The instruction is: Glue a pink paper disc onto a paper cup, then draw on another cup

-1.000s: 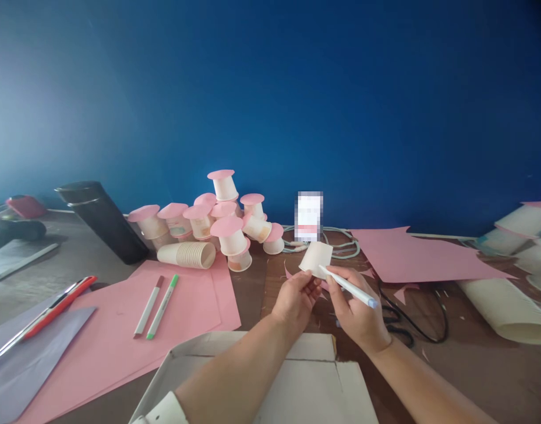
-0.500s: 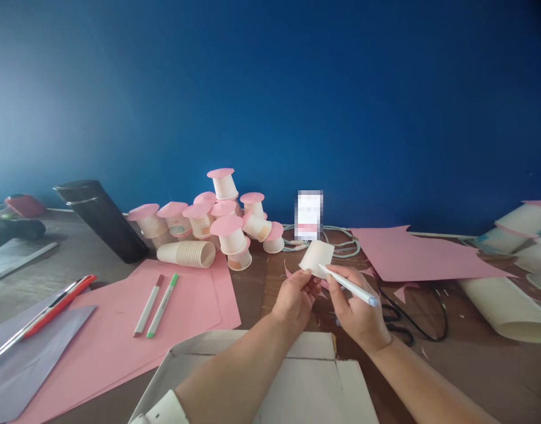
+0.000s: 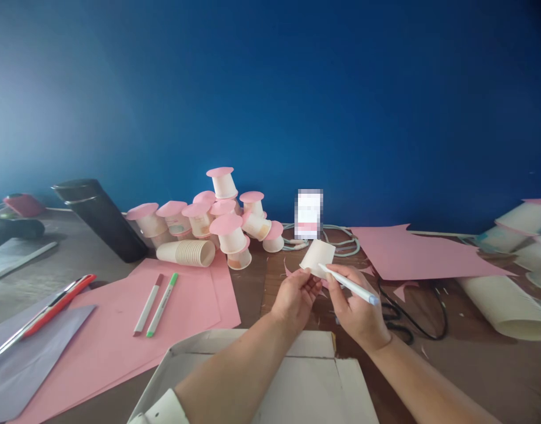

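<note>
My left hand (image 3: 295, 297) is closed on a small white paper cup (image 3: 317, 257), held up above the table with its side toward me. My right hand (image 3: 357, 309) grips a white pen with a pale blue end (image 3: 348, 285). The pen's tip rests against the cup's lower side. Both hands hover over the brown table (image 3: 473, 365), just beyond an open white cardboard box (image 3: 314, 383).
A pile of cups topped with pink discs (image 3: 217, 218) and a sleeve of stacked cups (image 3: 186, 252) lie at the back. Pink paper sheets (image 3: 120, 330) (image 3: 420, 253), two markers (image 3: 156, 304), a red knife (image 3: 53, 303), a black flask (image 3: 100, 219), scissors (image 3: 402, 324), rolled cups (image 3: 504, 306).
Almost nothing differs. The cup has tilted very slightly in my left hand while the pen stays against it.
</note>
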`<action>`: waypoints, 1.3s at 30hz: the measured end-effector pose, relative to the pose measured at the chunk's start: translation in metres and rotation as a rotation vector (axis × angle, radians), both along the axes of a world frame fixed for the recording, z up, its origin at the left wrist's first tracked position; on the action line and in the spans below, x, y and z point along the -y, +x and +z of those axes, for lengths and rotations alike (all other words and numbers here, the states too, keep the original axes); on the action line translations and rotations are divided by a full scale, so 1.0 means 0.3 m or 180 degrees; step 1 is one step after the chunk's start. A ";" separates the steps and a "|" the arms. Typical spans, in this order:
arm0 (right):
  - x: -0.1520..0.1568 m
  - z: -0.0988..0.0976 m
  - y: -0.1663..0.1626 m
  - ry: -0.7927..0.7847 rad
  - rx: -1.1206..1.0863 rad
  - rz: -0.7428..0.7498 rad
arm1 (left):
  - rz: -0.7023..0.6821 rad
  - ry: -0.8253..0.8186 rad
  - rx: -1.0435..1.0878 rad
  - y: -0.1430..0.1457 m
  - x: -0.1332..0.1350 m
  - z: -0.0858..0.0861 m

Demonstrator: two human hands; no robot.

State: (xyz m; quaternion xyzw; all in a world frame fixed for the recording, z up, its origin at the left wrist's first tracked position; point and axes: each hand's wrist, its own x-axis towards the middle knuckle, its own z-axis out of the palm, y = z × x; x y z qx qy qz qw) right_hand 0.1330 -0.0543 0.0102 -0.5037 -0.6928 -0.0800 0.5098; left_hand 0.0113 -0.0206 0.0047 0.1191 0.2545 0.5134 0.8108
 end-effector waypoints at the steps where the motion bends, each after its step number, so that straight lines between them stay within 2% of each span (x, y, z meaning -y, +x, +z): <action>1: 0.000 0.000 0.000 0.0000 0.0005 -0.0010 | -0.0004 0.0004 0.0003 0.000 0.000 0.001; 39: 0.003 -0.002 -0.002 0.0036 0.0049 -0.0012 | 0.0000 -0.0178 0.0022 -0.012 -0.010 -0.001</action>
